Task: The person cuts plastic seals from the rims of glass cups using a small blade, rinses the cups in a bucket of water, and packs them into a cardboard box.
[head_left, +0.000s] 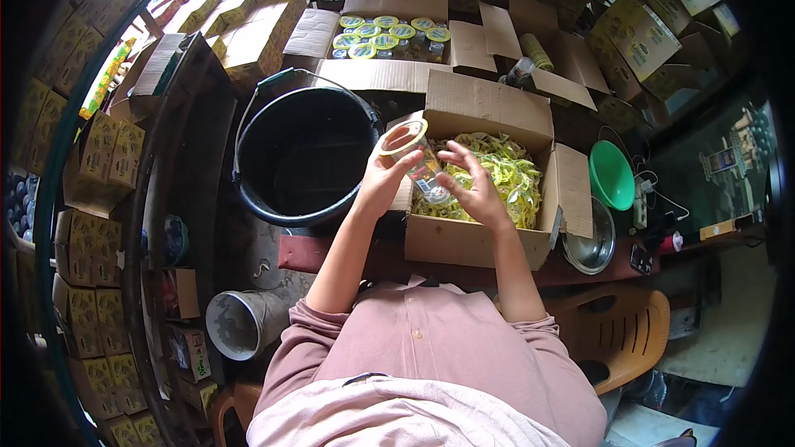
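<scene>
My left hand (pixel 383 180) is closed around a clear plastic cup (pixel 425 172) with a yellow rim and a printed label. The cup is tilted, its rim toward the upper left and its base toward the lower right. My right hand (pixel 478 190) is beside the cup's base with fingers spread apart; whether its thumb touches the cup I cannot tell. Beneath both hands stands an open cardboard box (pixel 464 242) full of small yellow wrapped packets (pixel 509 178). To the left is a large black bucket (pixel 310 149) with a wire handle.
Behind, an open carton (pixel 389 0) holds several yellow-lidded cups (pixel 385 37). Another open carton (pixel 571 54) has a stack of lids (pixel 537 51) and a clear cup (pixel 519 72). A green bowl (pixel 611 174), metal bowl (pixel 592 240) and phone (pixel 641 259) lie right. A grey bucket (pixel 242 324) stands lower left.
</scene>
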A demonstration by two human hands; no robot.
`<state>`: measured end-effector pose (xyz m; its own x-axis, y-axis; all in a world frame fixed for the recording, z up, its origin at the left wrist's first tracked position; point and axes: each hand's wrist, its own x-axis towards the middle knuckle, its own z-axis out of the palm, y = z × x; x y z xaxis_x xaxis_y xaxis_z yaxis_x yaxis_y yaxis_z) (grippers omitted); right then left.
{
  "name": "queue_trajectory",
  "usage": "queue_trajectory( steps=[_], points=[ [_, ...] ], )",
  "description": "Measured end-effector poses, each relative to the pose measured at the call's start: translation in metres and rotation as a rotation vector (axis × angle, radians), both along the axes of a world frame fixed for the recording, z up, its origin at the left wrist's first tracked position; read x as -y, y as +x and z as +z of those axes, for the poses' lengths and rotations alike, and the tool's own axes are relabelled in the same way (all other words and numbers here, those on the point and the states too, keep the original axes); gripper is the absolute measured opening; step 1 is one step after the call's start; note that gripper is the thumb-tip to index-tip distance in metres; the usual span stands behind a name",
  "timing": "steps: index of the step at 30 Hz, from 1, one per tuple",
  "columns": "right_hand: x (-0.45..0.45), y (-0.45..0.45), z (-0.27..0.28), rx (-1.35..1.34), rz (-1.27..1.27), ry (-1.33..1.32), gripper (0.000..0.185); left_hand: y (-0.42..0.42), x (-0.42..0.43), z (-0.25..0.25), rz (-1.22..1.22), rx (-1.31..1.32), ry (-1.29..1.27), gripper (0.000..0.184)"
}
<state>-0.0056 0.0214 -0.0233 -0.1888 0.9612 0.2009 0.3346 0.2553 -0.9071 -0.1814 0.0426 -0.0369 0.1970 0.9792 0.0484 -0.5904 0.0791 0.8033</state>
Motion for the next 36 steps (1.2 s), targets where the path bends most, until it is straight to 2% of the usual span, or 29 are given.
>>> queue_trajectory(
  steps=[3,4,5,7,8,9,11,12,13,15,16,23,26,27,31,35,36],
  points=[
    [0.000,-0.015,0.008,0.144,0.116,0.031,0.061,0.000,0.001,0.013,-0.024,-0.131,0.067,0.052],
    [-0.002,-0.021,0.008,0.129,0.082,0.000,0.060,-0.004,0.003,0.017,-0.045,-0.140,0.071,0.057],
    [-0.004,-0.026,0.014,0.171,0.057,0.084,0.060,-0.010,0.005,0.018,-0.074,-0.182,0.102,0.070],
    [-0.010,-0.037,0.033,0.255,0.006,0.248,0.061,-0.027,0.017,0.023,0.093,-0.318,0.142,0.094],
    [-0.018,-0.041,0.032,0.324,0.005,0.328,0.066,-0.042,0.017,0.009,0.190,-0.473,0.193,0.102],
    [-0.024,-0.051,0.035,0.289,-0.037,0.404,0.060,-0.053,0.025,0.010,0.351,-0.441,0.235,0.097],
    [-0.031,-0.068,0.049,0.353,-0.078,0.259,0.051,-0.085,0.030,0.001,0.655,-0.515,0.276,0.082],
    [-0.036,-0.075,0.054,0.433,-0.061,0.345,0.047,-0.100,0.032,-0.002,0.743,-0.453,0.261,0.072],
    [-0.043,-0.081,0.056,0.499,0.012,0.434,0.051,-0.115,0.033,-0.005,0.822,-0.450,0.295,0.055],
    [-0.052,-0.095,0.057,0.321,0.144,0.389,0.051,-0.139,0.034,-0.010,0.957,-0.645,0.369,0.054],
    [-0.054,-0.102,0.058,0.321,0.147,0.386,0.051,-0.148,0.034,-0.014,0.999,-0.720,0.392,0.055],
    [-0.058,-0.130,0.061,0.311,0.068,0.475,0.051,-0.157,0.034,-0.020,0.996,-0.773,0.551,0.053],
    [-0.056,-0.134,0.054,0.342,0.123,0.470,0.051,-0.159,0.034,-0.021,1.019,-0.711,0.512,0.052],
    [-0.054,-0.133,0.054,0.441,0.184,0.322,0.052,-0.159,0.034,-0.021,1.029,-0.689,0.496,0.052],
    [-0.049,-0.137,0.061,0.321,0.046,0.540,0.053,-0.157,0.035,-0.021,1.047,-0.660,0.480,0.051],
    [-0.044,-0.128,0.053,0.452,0.222,0.478,0.047,-0.154,0.036,-0.018,1.076,-0.672,0.445,0.048],
    [-0.042,-0.129,0.060,0.359,0.147,0.527,0.045,-0.154,0.036,-0.018,1.080,-0.674,0.450,0.048]
  ],
)
